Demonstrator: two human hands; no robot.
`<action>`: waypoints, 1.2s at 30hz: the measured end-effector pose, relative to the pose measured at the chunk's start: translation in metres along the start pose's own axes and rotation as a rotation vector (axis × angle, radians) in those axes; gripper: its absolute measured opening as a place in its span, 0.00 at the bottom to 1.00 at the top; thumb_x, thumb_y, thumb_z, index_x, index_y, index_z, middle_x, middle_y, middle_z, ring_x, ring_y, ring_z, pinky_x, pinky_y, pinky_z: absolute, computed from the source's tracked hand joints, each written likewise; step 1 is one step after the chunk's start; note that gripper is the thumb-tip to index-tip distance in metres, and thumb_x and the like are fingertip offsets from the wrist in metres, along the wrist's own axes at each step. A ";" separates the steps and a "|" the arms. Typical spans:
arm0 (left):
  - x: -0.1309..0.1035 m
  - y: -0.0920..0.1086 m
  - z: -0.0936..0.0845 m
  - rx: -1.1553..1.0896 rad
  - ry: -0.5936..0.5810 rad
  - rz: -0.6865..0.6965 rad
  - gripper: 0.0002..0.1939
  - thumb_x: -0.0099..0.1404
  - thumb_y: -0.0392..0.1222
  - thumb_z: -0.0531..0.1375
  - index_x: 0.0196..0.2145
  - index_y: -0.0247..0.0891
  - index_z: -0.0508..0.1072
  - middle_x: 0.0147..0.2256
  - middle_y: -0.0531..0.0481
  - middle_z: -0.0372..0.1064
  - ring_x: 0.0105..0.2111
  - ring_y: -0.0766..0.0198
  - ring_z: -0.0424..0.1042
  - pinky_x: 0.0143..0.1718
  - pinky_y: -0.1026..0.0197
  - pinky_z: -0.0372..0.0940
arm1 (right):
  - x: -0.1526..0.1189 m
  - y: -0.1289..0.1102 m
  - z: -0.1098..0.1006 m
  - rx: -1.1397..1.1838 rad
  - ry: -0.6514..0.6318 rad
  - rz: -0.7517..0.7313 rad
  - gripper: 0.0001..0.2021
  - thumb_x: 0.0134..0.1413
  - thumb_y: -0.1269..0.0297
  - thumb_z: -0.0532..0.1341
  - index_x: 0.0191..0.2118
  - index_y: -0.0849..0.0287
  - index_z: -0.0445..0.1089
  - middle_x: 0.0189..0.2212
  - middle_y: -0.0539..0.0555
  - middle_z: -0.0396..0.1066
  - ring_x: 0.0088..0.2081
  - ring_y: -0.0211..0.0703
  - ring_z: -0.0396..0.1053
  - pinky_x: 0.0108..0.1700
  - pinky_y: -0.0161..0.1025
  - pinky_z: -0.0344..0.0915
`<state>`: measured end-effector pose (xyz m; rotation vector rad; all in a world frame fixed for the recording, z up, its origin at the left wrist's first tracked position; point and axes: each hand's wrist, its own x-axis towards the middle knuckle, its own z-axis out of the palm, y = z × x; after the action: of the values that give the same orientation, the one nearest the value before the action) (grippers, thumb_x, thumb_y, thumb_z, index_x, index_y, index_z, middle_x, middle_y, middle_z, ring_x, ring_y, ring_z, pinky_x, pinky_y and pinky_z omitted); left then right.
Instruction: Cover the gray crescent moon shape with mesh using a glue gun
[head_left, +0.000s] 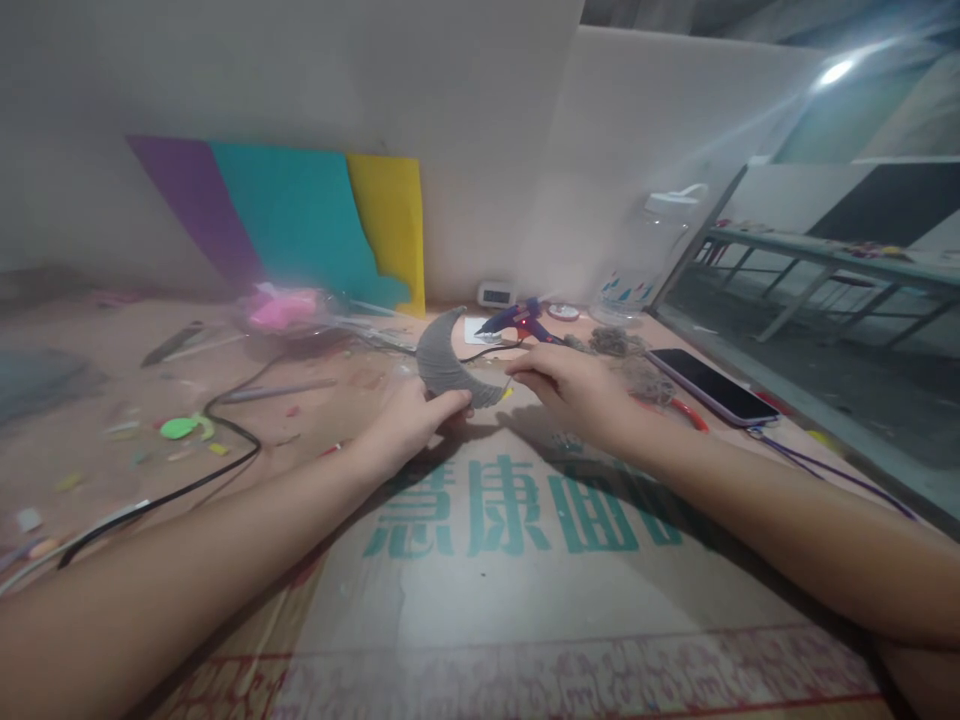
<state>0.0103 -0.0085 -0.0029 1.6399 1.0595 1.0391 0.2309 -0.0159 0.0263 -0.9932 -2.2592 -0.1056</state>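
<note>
A grey crescent shape [448, 362], its surface ribbed as if wound with yarn, is held above the table near the centre. My left hand [424, 415] grips its lower left side between thumb and fingers. Close to the crescent's lower right tip, my right hand [559, 385] is closed in a pinch; what lies between its fingertips is too small to name. A bit of yellow [508, 392] shows beside that tip. Behind the hands a dark blue glue gun [521, 318] with a red light rests on the table.
A phone [712, 385], tangled grey yarn [649, 380] and a clear bottle [645, 255] are on the right. On the left lie a black cable [244, 450], a green piece [178, 429] and a pink bundle [283, 306]. Coloured sheets [300, 225] lean against the wall, near a small digital clock [496, 294].
</note>
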 end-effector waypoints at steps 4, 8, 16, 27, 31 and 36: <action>-0.002 0.003 0.000 -0.051 -0.001 -0.024 0.10 0.55 0.45 0.60 0.24 0.36 0.71 0.22 0.50 0.69 0.22 0.65 0.65 0.24 0.64 0.58 | -0.001 0.003 0.004 0.044 0.005 0.004 0.09 0.64 0.65 0.56 0.41 0.55 0.75 0.39 0.54 0.78 0.42 0.45 0.73 0.47 0.44 0.68; -0.005 0.005 0.000 -0.051 -0.010 -0.056 0.11 0.55 0.45 0.59 0.21 0.36 0.71 0.20 0.50 0.67 0.20 0.66 0.62 0.21 0.64 0.56 | -0.003 0.006 0.008 0.046 0.014 0.013 0.09 0.63 0.66 0.57 0.40 0.56 0.75 0.38 0.54 0.78 0.41 0.44 0.73 0.46 0.43 0.67; -0.005 0.004 0.000 -0.068 -0.027 -0.085 0.10 0.55 0.44 0.59 0.22 0.36 0.72 0.21 0.48 0.69 0.21 0.65 0.64 0.20 0.64 0.56 | -0.004 0.008 0.012 0.082 -0.014 -0.009 0.08 0.61 0.69 0.58 0.40 0.58 0.76 0.35 0.55 0.78 0.38 0.43 0.73 0.42 0.40 0.67; 0.000 -0.007 -0.001 -0.268 -0.022 -0.151 0.10 0.56 0.45 0.63 0.28 0.34 0.74 0.26 0.48 0.71 0.25 0.65 0.68 0.27 0.64 0.63 | -0.011 0.000 0.015 0.200 0.136 0.122 0.13 0.60 0.73 0.52 0.48 0.59 0.68 0.45 0.59 0.70 0.41 0.43 0.69 0.42 0.41 0.66; 0.002 -0.012 -0.002 -0.310 -0.036 -0.125 0.10 0.57 0.45 0.63 0.29 0.33 0.75 0.27 0.47 0.71 0.26 0.66 0.67 0.29 0.64 0.64 | -0.010 -0.010 0.006 0.239 0.129 0.279 0.08 0.62 0.64 0.55 0.33 0.59 0.68 0.28 0.51 0.67 0.30 0.39 0.64 0.33 0.36 0.61; 0.000 -0.007 -0.002 -0.222 -0.072 -0.125 0.13 0.58 0.48 0.63 0.29 0.34 0.76 0.27 0.48 0.72 0.25 0.66 0.67 0.27 0.65 0.62 | -0.012 -0.013 0.007 0.361 -0.040 0.424 0.13 0.62 0.58 0.55 0.31 0.59 0.71 0.24 0.48 0.67 0.26 0.37 0.63 0.29 0.34 0.57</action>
<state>0.0072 -0.0070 -0.0088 1.4050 0.9507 0.9717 0.2243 -0.0304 0.0162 -1.2475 -1.9557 0.4893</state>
